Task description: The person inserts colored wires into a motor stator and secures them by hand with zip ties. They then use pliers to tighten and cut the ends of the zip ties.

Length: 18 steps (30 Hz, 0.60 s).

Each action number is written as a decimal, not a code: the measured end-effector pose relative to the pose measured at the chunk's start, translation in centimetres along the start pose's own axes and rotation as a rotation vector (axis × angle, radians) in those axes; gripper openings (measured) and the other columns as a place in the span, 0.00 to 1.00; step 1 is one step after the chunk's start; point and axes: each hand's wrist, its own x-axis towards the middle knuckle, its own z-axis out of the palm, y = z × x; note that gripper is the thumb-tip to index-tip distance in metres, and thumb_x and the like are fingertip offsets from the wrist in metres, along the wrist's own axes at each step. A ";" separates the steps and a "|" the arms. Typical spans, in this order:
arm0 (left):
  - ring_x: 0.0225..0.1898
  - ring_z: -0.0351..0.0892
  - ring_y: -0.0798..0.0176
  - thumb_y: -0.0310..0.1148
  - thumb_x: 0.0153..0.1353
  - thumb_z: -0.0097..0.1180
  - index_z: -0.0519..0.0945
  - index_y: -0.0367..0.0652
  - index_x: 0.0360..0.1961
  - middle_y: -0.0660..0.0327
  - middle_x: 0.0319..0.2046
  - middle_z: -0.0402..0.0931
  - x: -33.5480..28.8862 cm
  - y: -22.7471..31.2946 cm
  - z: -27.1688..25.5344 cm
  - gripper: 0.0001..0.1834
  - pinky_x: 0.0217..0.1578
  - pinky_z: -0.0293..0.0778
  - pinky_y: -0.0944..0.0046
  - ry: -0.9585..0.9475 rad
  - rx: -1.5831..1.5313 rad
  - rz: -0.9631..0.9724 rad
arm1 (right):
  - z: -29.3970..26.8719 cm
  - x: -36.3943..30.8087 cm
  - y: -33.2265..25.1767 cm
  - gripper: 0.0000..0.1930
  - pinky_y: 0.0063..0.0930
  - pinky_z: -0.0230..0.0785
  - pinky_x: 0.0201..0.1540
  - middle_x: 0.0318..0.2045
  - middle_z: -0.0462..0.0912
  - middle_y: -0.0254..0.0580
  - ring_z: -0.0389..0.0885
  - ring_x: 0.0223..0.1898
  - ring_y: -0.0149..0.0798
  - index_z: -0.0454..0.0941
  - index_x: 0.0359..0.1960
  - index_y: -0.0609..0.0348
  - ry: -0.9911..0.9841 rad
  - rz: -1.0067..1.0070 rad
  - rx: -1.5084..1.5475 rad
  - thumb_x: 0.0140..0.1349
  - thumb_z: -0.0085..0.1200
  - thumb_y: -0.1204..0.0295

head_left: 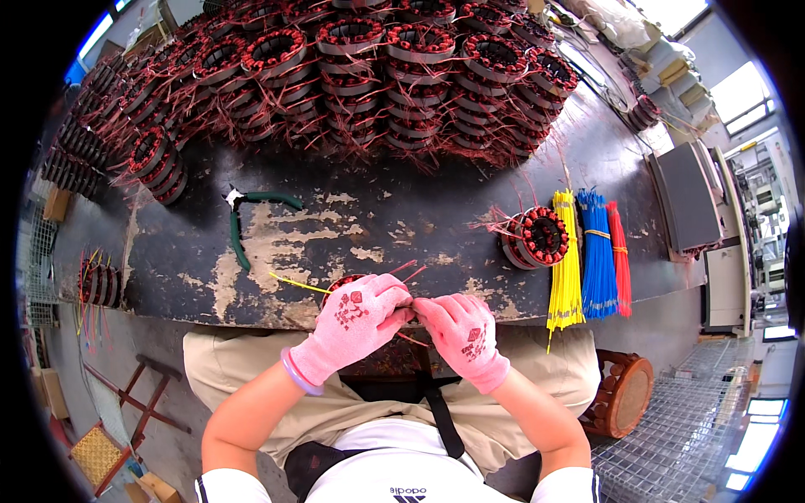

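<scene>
Both my hands wear pink gloves and meet at the table's front edge. My left hand [359, 323] lies over a motor stator with red windings [342, 282], most of it hidden under the glove. A yellow wire [295, 282] sticks out to the left of that stator, and thin red wire ends [412, 270] show beyond my fingers. My right hand [463, 334] is closed in a pinch, its fingertips touching those of my left hand. Whatever is pinched between them is too small and covered to make out.
Green-handled cutters [237, 220] lie open at the left. To the right, another stator [537, 237] stands beside bundles of yellow wires [564, 260], blue wires [597, 256] and red wires [620, 260]. Tall stacks of stators [348, 84] fill the table's far side. A grey box [683, 199] stands far right.
</scene>
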 end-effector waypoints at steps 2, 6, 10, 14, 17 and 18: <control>0.40 0.83 0.51 0.28 0.53 0.69 0.83 0.42 0.36 0.57 0.40 0.82 0.0 -0.1 -0.3 0.09 0.41 0.79 0.55 0.004 -0.022 0.023 | 0.0 0.0 -0.2 0.22 0.35 0.74 0.38 0.37 0.81 0.28 0.80 0.38 0.36 0.82 0.52 0.48 0.012 -0.028 -0.022 0.51 0.59 0.72; 0.47 0.81 0.51 0.27 0.56 0.65 0.84 0.43 0.43 0.59 0.46 0.81 -0.4 0.9 -3.7 0.12 0.51 0.76 0.49 0.158 0.208 0.075 | -0.2 0.0 0.1 0.26 0.33 0.74 0.37 0.35 0.79 0.26 0.79 0.36 0.36 0.83 0.55 0.40 -0.043 -0.069 -0.083 0.49 0.59 0.72; 0.50 0.80 0.48 0.26 0.60 0.60 0.83 0.40 0.47 0.55 0.49 0.80 0.7 0.0 -4.0 0.13 0.55 0.74 0.48 0.011 0.220 0.141 | -0.1 0.0 0.2 0.25 0.33 0.74 0.39 0.37 0.79 0.27 0.78 0.37 0.36 0.82 0.56 0.40 -0.060 -0.096 -0.068 0.54 0.56 0.71; 0.50 0.80 0.44 0.28 0.64 0.58 0.82 0.36 0.48 0.51 0.50 0.78 1.4 0.0 -2.3 0.12 0.52 0.76 0.51 -0.020 0.097 -0.175 | -0.6 -0.6 0.4 0.24 0.37 0.74 0.43 0.40 0.80 0.30 0.79 0.40 0.39 0.79 0.59 0.42 -0.048 -0.023 -0.025 0.58 0.57 0.71; 0.48 0.80 0.45 0.27 0.67 0.55 0.82 0.36 0.48 0.50 0.48 0.77 1.5 -0.3 -1.9 0.11 0.48 0.77 0.55 0.000 0.060 -0.211 | -3.6 -2.3 0.8 0.18 0.39 0.75 0.47 0.46 0.83 0.37 0.83 0.44 0.45 0.82 0.52 0.50 0.164 0.198 0.099 0.60 0.66 0.68; 0.46 0.80 0.45 0.27 0.68 0.54 0.81 0.35 0.47 0.50 0.48 0.76 1.4 -0.2 -2.0 0.10 0.47 0.76 0.56 -0.015 0.049 -0.232 | -5.8 -3.0 1.4 0.12 0.38 0.77 0.42 0.39 0.85 0.40 0.84 0.40 0.46 0.84 0.43 0.52 0.237 0.288 0.110 0.58 0.67 0.70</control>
